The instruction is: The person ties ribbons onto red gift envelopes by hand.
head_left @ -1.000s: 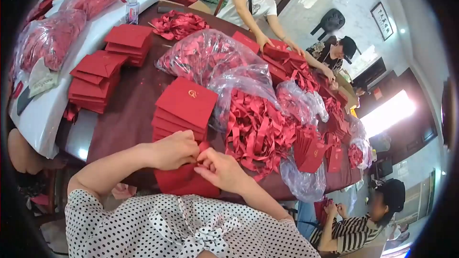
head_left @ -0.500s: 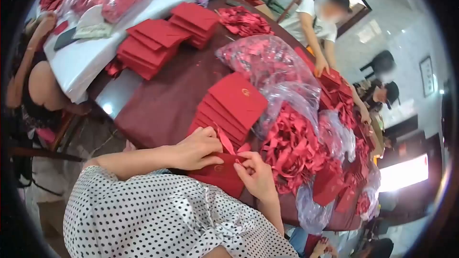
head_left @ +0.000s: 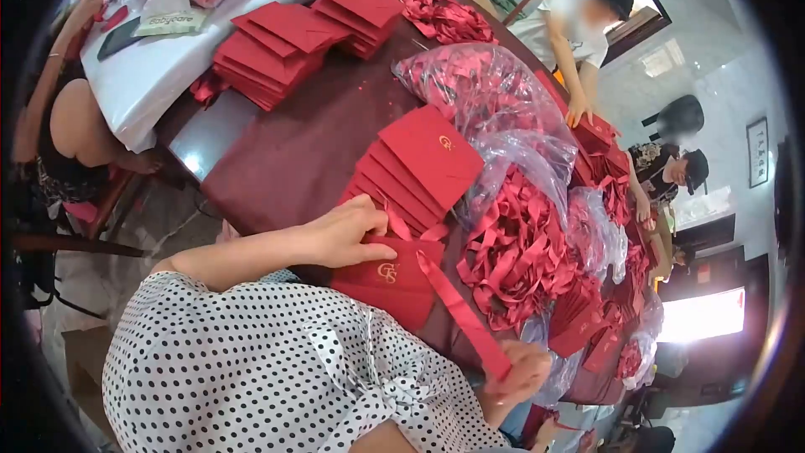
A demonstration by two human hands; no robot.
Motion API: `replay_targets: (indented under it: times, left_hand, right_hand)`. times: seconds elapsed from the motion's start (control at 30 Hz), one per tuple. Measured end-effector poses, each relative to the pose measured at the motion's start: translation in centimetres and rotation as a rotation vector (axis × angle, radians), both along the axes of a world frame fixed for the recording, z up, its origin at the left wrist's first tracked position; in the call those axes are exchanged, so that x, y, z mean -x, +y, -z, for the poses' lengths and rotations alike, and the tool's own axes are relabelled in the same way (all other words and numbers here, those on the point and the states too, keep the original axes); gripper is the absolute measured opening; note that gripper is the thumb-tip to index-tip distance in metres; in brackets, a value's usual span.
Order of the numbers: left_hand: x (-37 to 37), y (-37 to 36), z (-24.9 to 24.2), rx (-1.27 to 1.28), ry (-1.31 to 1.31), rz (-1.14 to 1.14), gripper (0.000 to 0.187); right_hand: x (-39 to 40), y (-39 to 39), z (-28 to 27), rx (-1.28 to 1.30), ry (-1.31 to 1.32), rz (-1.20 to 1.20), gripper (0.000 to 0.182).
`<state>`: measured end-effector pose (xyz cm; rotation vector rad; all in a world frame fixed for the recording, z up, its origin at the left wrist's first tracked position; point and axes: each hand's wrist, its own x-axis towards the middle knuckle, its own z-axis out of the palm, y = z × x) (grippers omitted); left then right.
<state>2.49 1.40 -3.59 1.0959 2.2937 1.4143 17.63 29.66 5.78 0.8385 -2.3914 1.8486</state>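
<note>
A red envelope-like card with a gold emblem lies at the table edge before me. My left hand is closed at its upper left, pinching the card and ribbon at its top edge. From the card a red ribbon stretches down to the right, its far end held in my closed right hand, slightly blurred. Just beyond my left hand is a fanned stack of red cards, the top one bearing a gold emblem.
Loose red ribbons spill from a clear plastic bag to the right. More card stacks stand at the back left beside a white-covered table. Several people are around the table, one person's hands on red cards at the far side.
My right hand has moved away from the card, down and to the right, drawing the ribbon out straight. My left hand stays at the card. The view has shifted slightly.
</note>
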Motion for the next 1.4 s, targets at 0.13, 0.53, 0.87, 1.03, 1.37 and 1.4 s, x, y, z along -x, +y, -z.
replay_targets:
  times: [0.13, 0.53, 0.87, 1.03, 1.37, 1.4]
  left_hand:
    - [0.2, -0.3, -0.5, 0.044, -0.048, 0.019, 0.039]
    - [1.9, -3.4, 0.1, -0.15, -0.255, 0.314, 0.025]
    - [0.0, 2.7, -0.3, -0.12, -0.027, 0.146, 0.022]
    - [0.6, 2.1, 0.2, -0.167, -0.539, 0.23, 0.023]
    - [1.8, 0.3, 0.1, -0.138, -0.761, 0.374, 0.022]
    - [1.7, 0.4, -0.1, -0.138, -0.765, 0.37, 0.022]
  right_hand:
    - [-0.7, 1.6, 1.6, 0.41, 0.084, -0.301, 0.029]
    - [1.3, -2.3, 0.1, -0.37, 0.5, 0.769, 0.015]
    - [5.7, -8.9, 4.1, 0.14, -0.13, 0.561, 0.02]
    - [7.0, -6.9, 6.3, 0.234, -0.26, 0.481, 0.009]
    - [6.4, -6.8, 6.8, 0.034, -0.233, 0.435, 0.01]
    - [6.4, -7.0, 6.6, 0.035, -0.237, 0.431, 0.01]
